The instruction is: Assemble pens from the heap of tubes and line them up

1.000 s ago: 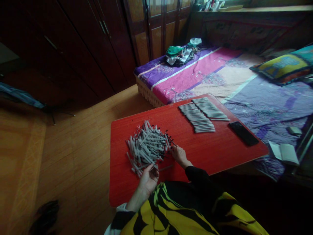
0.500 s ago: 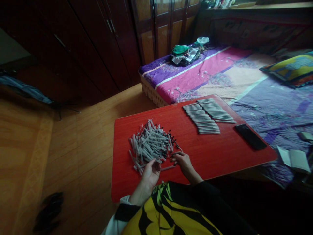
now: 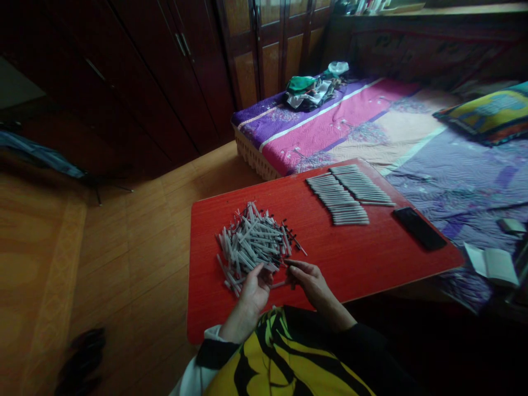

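Note:
A loose heap of grey pen barrels lies on the left half of a red table. My left hand is at the heap's near edge, fingers curled round a grey barrel. My right hand is just to its right, fingers pinched on a thin dark piece that points toward the left hand. The two hands nearly touch above the table's near edge. Two neat rows of finished grey pens lie side by side at the far right of the table.
A black phone lies on the table's right end. Behind the table is a bed with a purple and pink quilt, a bundle of clothes and a pillow. Dark wooden wardrobes stand behind. Wooden floor lies to the left.
My right hand has drawn back from the heap's right side toward my left hand, which has lifted a little off the heap's edge. The view has shifted slightly.

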A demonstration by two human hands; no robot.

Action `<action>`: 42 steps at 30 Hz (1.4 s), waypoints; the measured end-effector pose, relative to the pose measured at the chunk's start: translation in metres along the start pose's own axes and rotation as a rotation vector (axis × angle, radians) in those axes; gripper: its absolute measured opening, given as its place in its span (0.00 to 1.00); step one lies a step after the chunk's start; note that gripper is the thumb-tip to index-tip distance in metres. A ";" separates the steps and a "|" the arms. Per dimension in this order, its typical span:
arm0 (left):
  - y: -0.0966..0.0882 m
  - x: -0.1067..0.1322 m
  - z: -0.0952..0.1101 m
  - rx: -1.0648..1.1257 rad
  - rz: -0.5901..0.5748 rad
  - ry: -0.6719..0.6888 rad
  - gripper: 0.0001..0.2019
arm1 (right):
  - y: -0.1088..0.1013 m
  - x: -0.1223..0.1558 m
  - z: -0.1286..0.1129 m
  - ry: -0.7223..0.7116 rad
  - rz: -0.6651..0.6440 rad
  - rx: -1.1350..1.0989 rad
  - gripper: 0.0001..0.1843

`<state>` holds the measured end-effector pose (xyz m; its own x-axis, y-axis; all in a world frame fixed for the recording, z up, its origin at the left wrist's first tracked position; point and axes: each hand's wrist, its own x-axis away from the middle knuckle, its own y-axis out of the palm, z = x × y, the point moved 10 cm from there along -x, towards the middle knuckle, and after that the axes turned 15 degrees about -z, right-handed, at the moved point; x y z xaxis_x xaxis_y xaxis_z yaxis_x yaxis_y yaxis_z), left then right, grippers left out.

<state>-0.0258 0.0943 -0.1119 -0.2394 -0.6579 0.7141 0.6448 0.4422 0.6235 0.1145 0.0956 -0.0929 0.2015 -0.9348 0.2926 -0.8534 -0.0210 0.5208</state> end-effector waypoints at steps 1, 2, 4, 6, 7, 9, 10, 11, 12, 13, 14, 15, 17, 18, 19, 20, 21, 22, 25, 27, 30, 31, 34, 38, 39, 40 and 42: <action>0.003 0.001 0.001 -0.001 -0.021 0.007 0.09 | 0.009 0.003 -0.006 -0.020 -0.020 0.013 0.20; 0.005 0.001 0.002 -0.002 -0.042 0.016 0.09 | 0.017 0.005 -0.011 -0.035 -0.029 0.026 0.20; 0.009 0.002 0.003 -0.008 -0.079 0.034 0.08 | 0.027 0.009 -0.020 -0.063 -0.018 0.048 0.20; 0.012 0.002 0.008 -0.027 -0.104 0.081 0.07 | 0.032 0.010 -0.026 -0.085 0.004 0.062 0.18; 0.012 0.002 0.011 -0.041 -0.112 0.112 0.06 | 0.033 0.009 -0.028 -0.092 0.013 0.070 0.17; 0.014 0.003 0.018 -0.076 -0.122 0.179 0.05 | 0.034 0.009 -0.032 -0.102 0.026 0.085 0.17; 0.014 0.003 0.021 -0.092 -0.123 0.204 0.04 | 0.034 0.008 -0.032 -0.104 0.031 0.090 0.17; 0.014 0.003 0.022 -0.103 -0.124 0.218 0.04 | 0.034 0.008 -0.033 -0.106 0.034 0.092 0.17; 0.014 0.003 0.023 -0.114 -0.125 0.224 0.03 | 0.034 0.007 -0.032 -0.104 0.036 0.090 0.17; 0.014 0.004 0.023 -0.123 -0.127 0.229 0.03 | 0.034 0.007 -0.031 -0.101 0.038 0.086 0.18; 0.015 0.004 0.023 -0.131 -0.131 0.231 0.03 | 0.034 0.007 -0.030 -0.096 0.040 0.082 0.18; 0.015 0.004 0.023 -0.138 -0.134 0.234 0.03 | 0.034 0.007 -0.029 -0.091 0.043 0.081 0.19; 0.017 0.004 0.023 -0.151 -0.143 0.243 0.04 | 0.034 0.007 -0.027 -0.081 0.050 0.084 0.20; 0.018 0.005 0.023 -0.156 -0.146 0.246 0.04 | 0.034 0.008 -0.026 -0.081 0.056 0.084 0.20; 0.019 0.005 0.023 -0.161 -0.145 0.248 0.04 | 0.033 0.008 -0.026 -0.081 0.059 0.082 0.21; 0.019 0.006 0.023 -0.164 -0.138 0.249 0.04 | 0.033 0.008 -0.026 -0.083 0.061 0.081 0.21; 0.019 0.007 0.023 -0.167 -0.131 0.247 0.04 | 0.032 0.008 -0.025 -0.086 0.062 0.081 0.21; 0.019 0.007 0.023 -0.169 -0.123 0.243 0.04 | 0.031 0.008 -0.025 -0.088 0.057 0.082 0.21; 0.017 0.007 0.022 -0.183 -0.110 0.234 0.05 | 0.031 0.008 -0.025 -0.092 0.040 0.101 0.20; 0.017 0.008 0.023 -0.201 -0.109 0.247 0.06 | 0.029 0.008 -0.024 -0.086 0.041 0.123 0.20; 0.015 0.009 0.025 -0.214 -0.089 0.291 0.10 | 0.026 0.009 -0.024 -0.061 0.071 0.157 0.22; 0.015 0.010 0.026 -0.216 -0.085 0.301 0.11 | 0.025 0.010 -0.025 -0.053 0.085 0.172 0.22; 0.017 0.011 0.029 -0.222 -0.088 0.340 0.14 | 0.024 0.013 -0.028 -0.033 0.113 0.242 0.22; 0.016 0.012 0.033 -0.220 -0.080 0.390 0.14 | 0.025 0.016 -0.031 -0.004 0.102 0.341 0.21; 0.015 0.012 0.033 -0.218 -0.077 0.393 0.14 | 0.025 0.016 -0.031 0.002 0.094 0.356 0.20; 0.014 0.013 0.033 -0.218 -0.074 0.396 0.15 | 0.026 0.016 -0.031 0.005 0.086 0.366 0.20; 0.013 0.013 0.033 -0.221 -0.074 0.402 0.16 | 0.025 0.017 -0.031 0.002 0.076 0.386 0.20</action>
<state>-0.0449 0.1117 -0.0842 -0.0180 -0.8862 0.4630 0.7864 0.2734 0.5539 0.1111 0.0898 -0.0502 0.1316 -0.9379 0.3209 -0.9839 -0.0841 0.1578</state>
